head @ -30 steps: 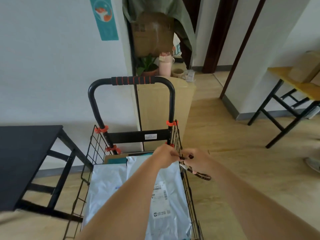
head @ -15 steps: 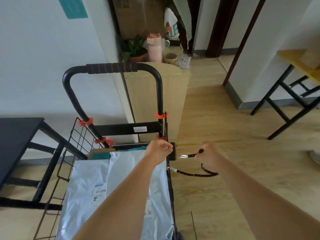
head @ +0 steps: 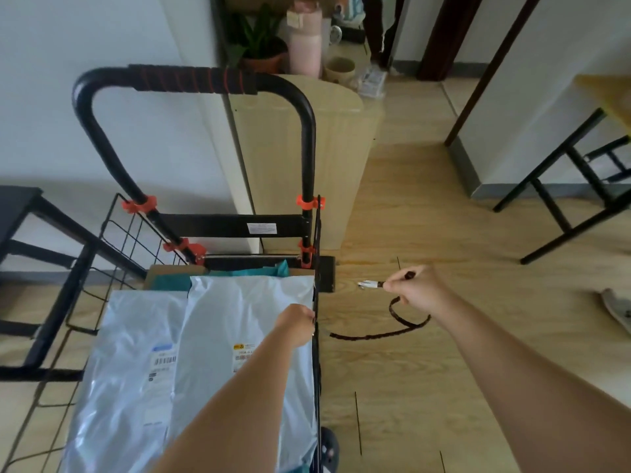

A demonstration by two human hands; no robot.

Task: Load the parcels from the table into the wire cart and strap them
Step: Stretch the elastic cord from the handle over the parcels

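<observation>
- Black wire cart (head: 131, 240) stands in the near left, its curved handle (head: 191, 78) rising at the far end.
- The left arm reaches forward over the load. The left hand (head: 296, 323) is at the top wire of the cart's right wall, back of the hand up and fingers curled under, out of sight. I cannot tell whether they clasp the wire or the strap's end.
- The right arm stretches out over the wooden floor (head: 426, 404), well to the right of the cart. The right hand (head: 417, 291) is clenched round the strap (head: 370, 336), just behind its metal hook (head: 367, 285), which points left towards the cart.
- From the right hand the dark strap hangs in a slack loop and runs left, low over the floor, to the cart's right wall just below the left hand.
- The parcels (head: 239, 312) lie in the cart: two grey plastic mailing bags side by side with labels up, the right one directly under the left forearm. A cardboard box (head: 160, 270) and a teal packet (head: 170, 284) show past their far edge.
- A black table (head: 20, 206) stands just left of the cart.
- A light wooden cabinet (head: 307, 148) stands beyond the handle, with a pink bottle (head: 305, 46) and a potted plant (head: 259, 42) on top.
</observation>
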